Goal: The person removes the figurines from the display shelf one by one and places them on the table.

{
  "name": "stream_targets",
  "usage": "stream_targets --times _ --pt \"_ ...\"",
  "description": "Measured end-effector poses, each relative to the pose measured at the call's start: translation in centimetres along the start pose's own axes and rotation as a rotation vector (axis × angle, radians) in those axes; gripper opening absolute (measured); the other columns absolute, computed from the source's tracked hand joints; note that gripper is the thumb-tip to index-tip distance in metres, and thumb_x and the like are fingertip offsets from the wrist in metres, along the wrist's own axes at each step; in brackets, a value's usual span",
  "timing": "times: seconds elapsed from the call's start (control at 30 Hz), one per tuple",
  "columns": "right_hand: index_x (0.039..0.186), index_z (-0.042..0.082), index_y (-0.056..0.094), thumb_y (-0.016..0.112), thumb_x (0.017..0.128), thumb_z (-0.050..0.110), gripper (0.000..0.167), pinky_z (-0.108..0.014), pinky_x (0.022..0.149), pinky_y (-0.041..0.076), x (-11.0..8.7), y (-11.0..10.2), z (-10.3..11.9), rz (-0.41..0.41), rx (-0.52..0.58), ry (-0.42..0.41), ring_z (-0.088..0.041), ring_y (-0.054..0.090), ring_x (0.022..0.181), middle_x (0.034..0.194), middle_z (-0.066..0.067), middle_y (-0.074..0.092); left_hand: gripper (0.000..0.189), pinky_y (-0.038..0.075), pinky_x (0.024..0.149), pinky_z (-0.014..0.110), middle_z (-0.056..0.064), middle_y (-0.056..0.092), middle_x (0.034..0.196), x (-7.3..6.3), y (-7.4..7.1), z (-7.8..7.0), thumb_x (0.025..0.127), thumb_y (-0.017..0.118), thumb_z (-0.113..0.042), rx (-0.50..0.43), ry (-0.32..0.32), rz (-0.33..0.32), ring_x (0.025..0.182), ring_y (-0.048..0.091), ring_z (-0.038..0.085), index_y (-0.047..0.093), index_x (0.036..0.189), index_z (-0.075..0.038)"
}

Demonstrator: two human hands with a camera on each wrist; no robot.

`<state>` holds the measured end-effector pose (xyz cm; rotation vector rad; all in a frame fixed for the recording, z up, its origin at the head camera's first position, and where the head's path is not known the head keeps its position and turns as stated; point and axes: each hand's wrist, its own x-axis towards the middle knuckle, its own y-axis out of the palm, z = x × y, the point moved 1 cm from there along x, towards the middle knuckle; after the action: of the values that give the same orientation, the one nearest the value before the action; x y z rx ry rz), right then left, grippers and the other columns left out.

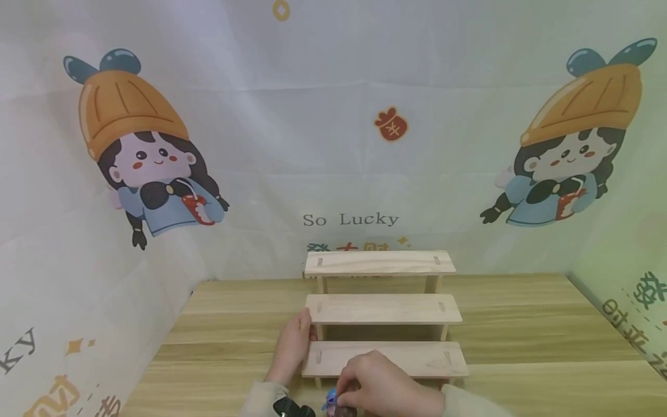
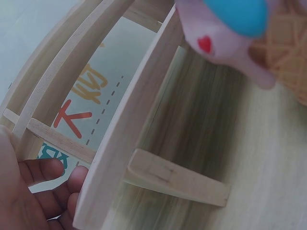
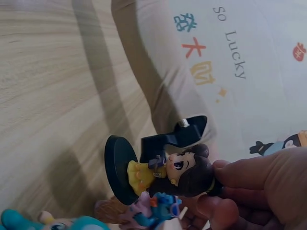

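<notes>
My left hand (image 1: 296,341) grips the left end of a three-step wooden display stand (image 1: 385,308) near its middle step. In the left wrist view its fingers (image 2: 45,170) are curled in beside the step's edge. With thumb and fingertips, my right hand (image 3: 254,191) pinches a doll figurine (image 3: 175,172) by the back of its dark-haired head. This figurine wears a yellow dress and has a round black base (image 3: 120,167), tilted sideways in the right wrist view. In the head view the right hand (image 1: 380,382) is in front of the lowest step.
A small blue figurine (image 1: 330,399) shows beside the right hand. Low in the right wrist view are a pink-and-blue figurine (image 3: 156,211) and a teal one (image 3: 57,223). A waffle-cone shape (image 2: 288,48) fills the left wrist view's upper right corner. Printed cloth (image 1: 339,145) hangs behind the wood-grain table (image 1: 234,324).
</notes>
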<state>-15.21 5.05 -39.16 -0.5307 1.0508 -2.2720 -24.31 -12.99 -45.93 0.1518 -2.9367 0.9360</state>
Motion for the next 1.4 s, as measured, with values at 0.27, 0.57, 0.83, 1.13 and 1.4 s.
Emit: stream_targets --times 0.27,0.57,0.83,1.13,1.4 --pt "0.077 0.015 0.075 0.074 0.082 0.017 0.006 -0.013 0.06 0.045 -0.2 1.8 -0.6 0.073 0.077 0.092 0.009 0.052 0.065 0.072 0.018 0.063 0.05 0.038 0.064 0.031 0.001 0.054 0.068 0.1 0.1 0.1 0.104 0.025 -0.04 -0.003 0.003 0.001 0.063 0.047 0.014 0.053 0.077 -0.009" --pt "0.08 0.011 0.076 0.073 0.082 0.012 0.004 -0.013 0.061 0.045 0.0 3.0 -1.2 0.107 0.061 0.088 0.007 0.056 0.069 0.075 0.011 0.068 0.051 0.038 0.063 0.031 0.001 0.055 0.068 0.1 0.2 0.1 0.104 0.025 -0.041 -0.01 0.0 0.002 0.062 0.047 0.014 0.053 0.077 -0.009" --pt "0.08 0.011 0.076 0.073 0.08 0.009 0.004 -0.01 0.06 0.043 0.4 3.4 -1.5 0.118 -0.028 0.047 0.008 0.055 0.068 0.076 0.008 0.07 0.05 0.038 0.063 0.031 0.001 0.055 0.068 0.1 0.1 0.0 0.104 0.024 -0.04 -0.001 -0.001 0.002 0.062 0.047 0.014 0.053 0.077 -0.009" --pt "0.082 0.01 0.076 0.072 0.08 0.01 0.004 -0.007 0.062 0.042 0.4 3.8 -1.9 0.119 -0.092 -0.01 0.008 0.057 0.071 0.078 0.007 0.071 0.051 0.037 0.06 0.03 0.003 0.055 0.068 -0.1 0.1 -0.1 0.105 0.024 -0.04 -0.01 0.004 0.009 0.06 0.045 0.015 0.052 0.076 -0.009" --pt "0.081 0.009 0.073 0.071 0.082 0.013 0.004 -0.005 0.059 0.04 0.1 3.8 -2.2 0.082 -0.072 -0.104 0.01 0.051 0.066 0.075 0.009 0.068 0.051 0.037 0.06 0.029 0.002 0.055 0.068 -0.1 0.0 -0.2 0.105 0.023 -0.04 -0.004 0.012 0.008 0.06 0.044 0.015 0.052 0.076 -0.009"
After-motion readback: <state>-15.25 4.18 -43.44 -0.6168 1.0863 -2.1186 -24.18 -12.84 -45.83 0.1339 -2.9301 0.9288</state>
